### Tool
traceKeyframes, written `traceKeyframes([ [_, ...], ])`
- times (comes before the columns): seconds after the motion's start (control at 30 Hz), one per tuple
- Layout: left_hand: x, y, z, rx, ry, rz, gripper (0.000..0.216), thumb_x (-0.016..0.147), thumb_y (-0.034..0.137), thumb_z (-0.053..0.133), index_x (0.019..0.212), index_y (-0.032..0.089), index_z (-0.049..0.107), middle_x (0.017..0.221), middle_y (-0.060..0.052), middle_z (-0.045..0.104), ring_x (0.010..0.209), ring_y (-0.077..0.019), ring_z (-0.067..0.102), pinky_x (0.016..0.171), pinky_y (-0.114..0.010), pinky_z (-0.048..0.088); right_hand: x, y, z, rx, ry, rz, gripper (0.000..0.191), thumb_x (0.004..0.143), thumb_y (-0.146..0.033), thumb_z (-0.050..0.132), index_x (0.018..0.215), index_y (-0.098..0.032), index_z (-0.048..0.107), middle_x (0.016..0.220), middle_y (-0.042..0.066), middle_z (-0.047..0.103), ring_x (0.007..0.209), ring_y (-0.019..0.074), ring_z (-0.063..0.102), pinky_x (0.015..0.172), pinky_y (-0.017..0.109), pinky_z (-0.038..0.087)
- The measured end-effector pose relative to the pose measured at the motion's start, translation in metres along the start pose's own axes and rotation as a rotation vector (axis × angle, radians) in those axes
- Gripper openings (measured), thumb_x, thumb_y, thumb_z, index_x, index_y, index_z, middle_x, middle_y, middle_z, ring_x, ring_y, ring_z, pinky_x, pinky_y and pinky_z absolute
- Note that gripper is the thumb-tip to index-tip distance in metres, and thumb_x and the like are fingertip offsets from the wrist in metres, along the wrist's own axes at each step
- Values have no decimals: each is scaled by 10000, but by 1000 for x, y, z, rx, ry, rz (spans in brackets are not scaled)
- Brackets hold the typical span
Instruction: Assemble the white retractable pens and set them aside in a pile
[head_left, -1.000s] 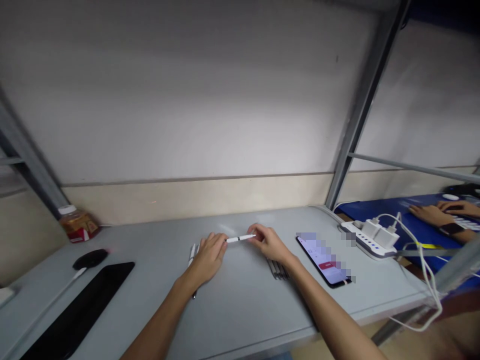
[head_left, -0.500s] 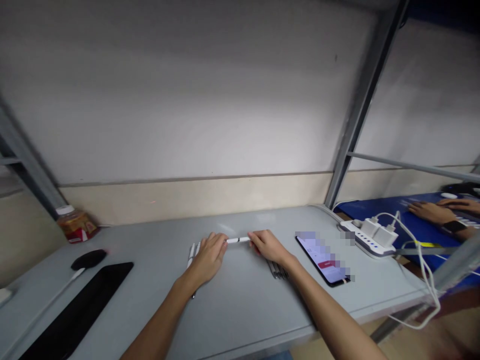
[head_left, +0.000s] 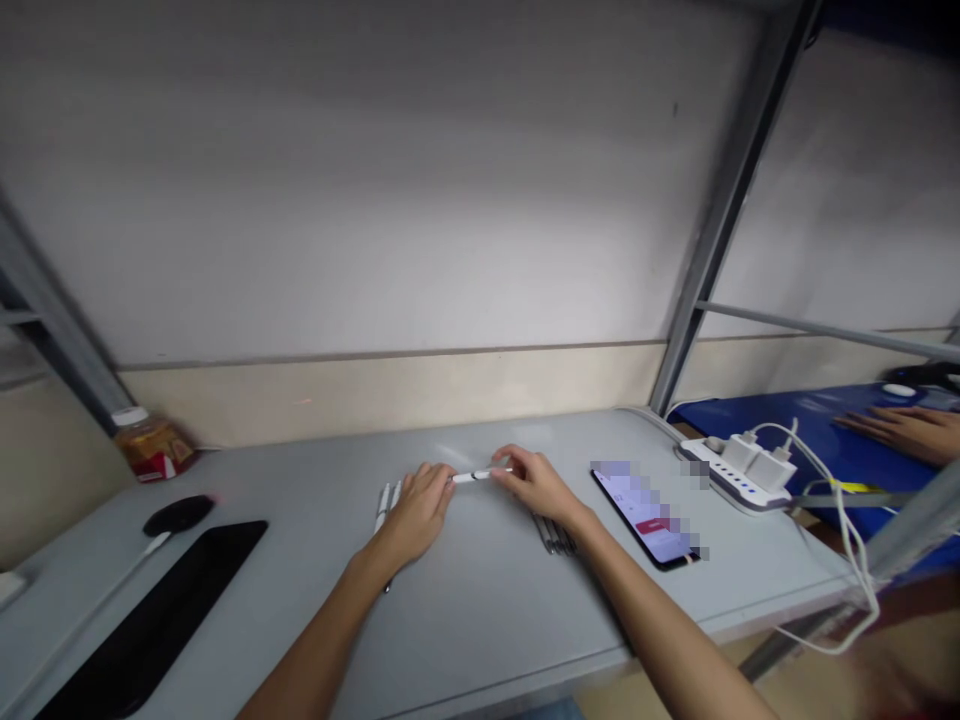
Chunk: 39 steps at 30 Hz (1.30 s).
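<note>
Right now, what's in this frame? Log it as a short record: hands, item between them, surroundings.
Left hand: holds one end of a white pen
Right hand: fingers at the other end; grip unclear
Near left hand: white pens, partly hidden
Near right wrist: slender grey items
Table, right: phone, power strip
Table, left: bottle, flat black object
Beyond: co-worker's hand, blue surface

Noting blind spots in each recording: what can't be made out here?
Head view:
Held pen: left end hidden by the left hand.
White pens: partly under the left hand, count unclear.
Grey pieces: far ends hidden by the right hand.
Right hand's grip on the held pen: too small to tell.
Phone: screen partly pixelated.
Co-worker's hand: arm cut off by the right edge.
</note>
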<state>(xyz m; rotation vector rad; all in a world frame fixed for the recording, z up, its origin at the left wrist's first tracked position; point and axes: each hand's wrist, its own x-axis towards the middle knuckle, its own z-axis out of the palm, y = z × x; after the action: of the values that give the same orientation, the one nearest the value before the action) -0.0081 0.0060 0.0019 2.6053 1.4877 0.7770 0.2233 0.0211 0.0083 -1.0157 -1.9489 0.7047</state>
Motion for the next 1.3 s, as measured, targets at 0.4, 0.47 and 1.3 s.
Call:
traceKeyframes([
  [0.4,1,-3,0,84,10,45,249,955,183,307,822,205,516,789,-15,555,790,-178,493,732,-307,342,-1,-1,3,-140,-57,-7,307,921,-362,472,784,-165,663,598,-19,535,557,104,422,549,225,298],
  [0.47,2,-3,-1,115,21,53,247,910,98,329,781,200,514,760,-17,565,782,-179,494,717,-303,333,-1,-1,6,-174,-48,2,318,925,-360,461,744,-162,633,596,-21,530,558,101,417,552,226,288],
  [1.3,4,-1,-8,47,189,0,147,917,230,377,932,204,522,880,-31,588,841,-173,542,803,-314,420,8,9,-8,1435,145,315,277,858,-390,617,1092,-337,478,571,-90,362,396,47,227,367,155,118],
])
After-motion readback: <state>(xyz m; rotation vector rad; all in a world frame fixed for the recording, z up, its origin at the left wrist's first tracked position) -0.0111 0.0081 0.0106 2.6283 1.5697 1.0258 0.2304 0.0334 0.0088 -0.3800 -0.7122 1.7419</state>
